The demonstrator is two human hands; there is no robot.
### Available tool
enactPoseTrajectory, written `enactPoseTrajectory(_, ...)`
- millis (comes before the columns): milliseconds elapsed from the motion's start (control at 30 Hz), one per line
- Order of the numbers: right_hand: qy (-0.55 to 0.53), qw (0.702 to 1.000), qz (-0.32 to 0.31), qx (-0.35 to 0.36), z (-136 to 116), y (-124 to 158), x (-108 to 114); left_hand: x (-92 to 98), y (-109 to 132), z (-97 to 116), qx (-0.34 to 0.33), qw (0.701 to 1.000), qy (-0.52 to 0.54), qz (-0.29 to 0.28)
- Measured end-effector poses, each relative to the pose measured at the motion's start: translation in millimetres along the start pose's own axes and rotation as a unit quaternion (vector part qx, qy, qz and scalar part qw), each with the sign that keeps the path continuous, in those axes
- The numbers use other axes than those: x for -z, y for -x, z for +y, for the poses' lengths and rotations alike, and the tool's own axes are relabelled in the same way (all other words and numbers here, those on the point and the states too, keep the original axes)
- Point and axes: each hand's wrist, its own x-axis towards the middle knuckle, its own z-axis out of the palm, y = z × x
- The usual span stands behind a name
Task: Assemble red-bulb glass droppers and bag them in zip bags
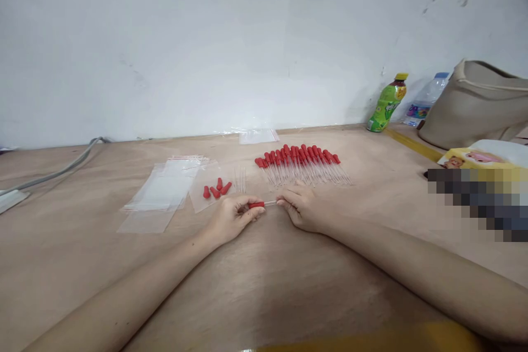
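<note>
Between thumb and fingers, my left hand (233, 217) grips a red rubber bulb (256, 205). My right hand (299, 208) pinches a thin clear glass tube (270, 203), which lies in line with the bulb and meets its open end. How deep the tube sits inside cannot be seen. Beyond my left hand, several loose red bulbs (215, 191) lie on a clear plastic bag, beside a few bare glass tubes (240, 179). Past my right hand is a row of droppers (303, 162), red bulbs pointing away and clear tubes toward me.
Flat clear zip bags (163, 190) are stacked at the left, and another bag (259, 136) lies by the wall. A grey cable (78, 160) runs along the far left. At the right stand a green drink bottle (386, 104), a water bottle (427, 100) and a beige bag (474, 107).
</note>
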Motion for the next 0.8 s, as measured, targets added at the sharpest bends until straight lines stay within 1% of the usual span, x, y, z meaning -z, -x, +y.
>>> enactPoseTrajectory(133, 0.012, 0.999, -0.031, -0.012, -1.1, 0.3, -2.6, 0.1, -0.4, 1.0, -0.002, 1.0, -0.002, -0.004)
enactPoseTrajectory(300, 0.014, 0.995, -0.087, -0.038, -0.9, -1.8, -3.5, -0.2, -0.8, -1.9, -0.01, 1.0, -0.02, -0.004)
enactPoseTrajectory(367, 0.014, 0.993, -0.113, -0.037, -1.2, -4.5, 0.7, 0.6, -0.9, -1.6, -0.015, 0.999, -0.037, -0.001)
enactPoseTrajectory(467, 0.024, 0.988, -0.153, -0.019, -1.7, -9.8, 13.0, 3.1, -0.9, -0.4, -0.02, 0.998, -0.053, 0.01)
enactPoseTrajectory(533, 0.039, 0.986, -0.163, -0.026, 0.6, -13.7, 22.9, 4.9, -1.1, -0.9, -0.015, 0.998, -0.057, 0.026)
enactPoseTrajectory(600, 0.034, 0.985, -0.144, -0.086, 7.0, -19.0, 31.1, 6.3, -1.6, -2.4, -0.009, 0.997, -0.06, 0.04)
enactPoseTrajectory(667, 0.005, 0.977, -0.112, -0.183, 17.3, -27.1, 35.4, 6.9, -2.4, -3.7, -0.006, 0.997, -0.067, 0.034)
enactPoseTrajectory(733, -0.016, 0.956, -0.092, -0.276, 28.5, -38.4, 33.6, 6.9, -3.1, -3.9, -0.009, 0.996, -0.083, 0.014)
enactPoseTrajectory(800, -0.002, 0.934, -0.093, -0.345, 37.0, -51.5, 25.1, 7.0, -3.5, -3.2, -0.016, 0.994, -0.105, 0.0)
